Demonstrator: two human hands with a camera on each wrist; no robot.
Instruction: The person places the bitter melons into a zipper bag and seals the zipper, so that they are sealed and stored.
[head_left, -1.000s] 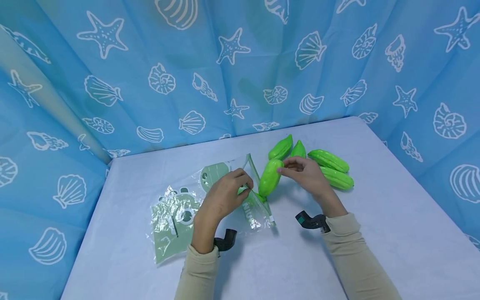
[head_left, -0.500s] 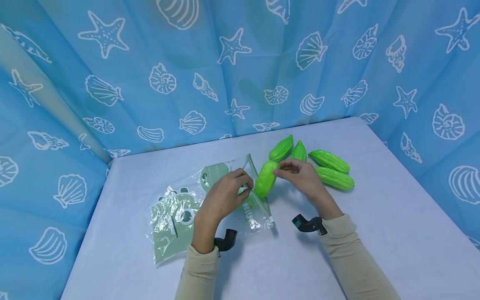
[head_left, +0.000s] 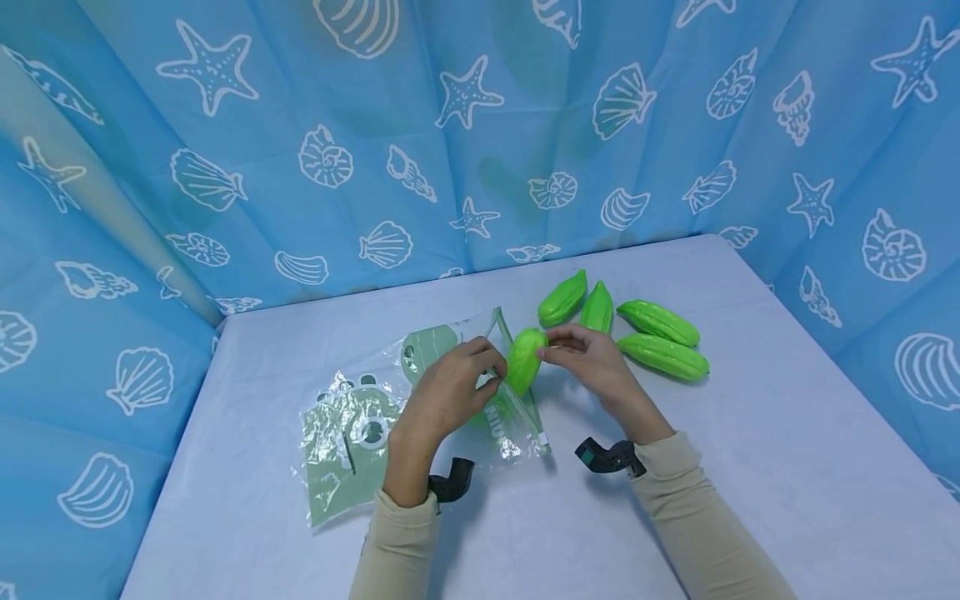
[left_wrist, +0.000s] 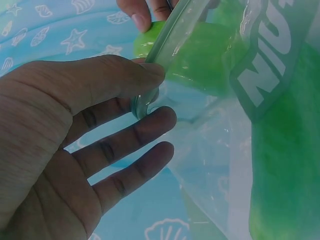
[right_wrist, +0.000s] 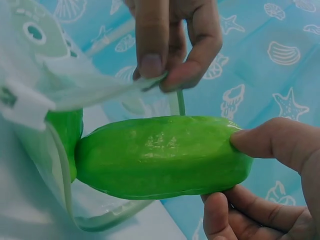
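Note:
My left hand [head_left: 448, 385] pinches the rim of a clear zip bag [head_left: 348, 454] with green animal print, thumb against finger, holding its mouth apart. My right hand [head_left: 592, 367] grips one end of a glossy, ridged green gourd [right_wrist: 162, 157] between thumb and fingers. The gourd's far end reaches through the bag's mouth, between the two zip edges [right_wrist: 112, 217]. Another green gourd [left_wrist: 285, 165] lies inside the bag, seen through the film in the left wrist view. A white zip slider [right_wrist: 27, 105] sits at the near corner of the mouth.
Several more green gourds [head_left: 663, 357] lie on the white-covered table [head_left: 780, 450], behind and to the right of my right hand. A blue curtain [head_left: 525, 125] with white shell prints rises behind the table and along both sides.
My right hand has moved left and slightly nearer with the gourd, whose end has passed into the bag's mouth. The left hand and the bag have stayed put.

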